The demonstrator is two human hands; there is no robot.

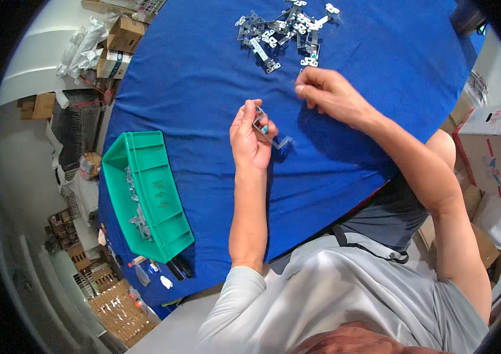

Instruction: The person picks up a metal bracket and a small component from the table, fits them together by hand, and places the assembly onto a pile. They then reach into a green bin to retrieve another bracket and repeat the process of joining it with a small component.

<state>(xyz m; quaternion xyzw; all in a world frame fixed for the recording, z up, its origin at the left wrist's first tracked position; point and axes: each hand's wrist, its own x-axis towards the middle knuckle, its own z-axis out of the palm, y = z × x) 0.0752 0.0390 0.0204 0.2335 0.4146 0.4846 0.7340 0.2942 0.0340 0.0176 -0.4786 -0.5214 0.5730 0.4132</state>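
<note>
My left hand (251,137) is closed around a bent metal bracket (275,141) with a small teal part on it. The bracket's thin end sticks out to the right of my fingers, just over the blue cloth. Up and to the right, my right hand (330,94) hovers with thumb and fingers pinched together; whatever sits between them, if anything, is too small to make out. Beyond it, at the far side of the table, lies a loose pile of similar metal brackets (286,34), some with white-looking end plates.
A green plastic bin (178,221) stands on the blue tablecloth (215,236) at the left, holding small clear and metal pieces. Small tools and scraps lie by its near end. Cardboard boxes (489,150) stand beyond the table's right edge, with more boxes and bags at the left.
</note>
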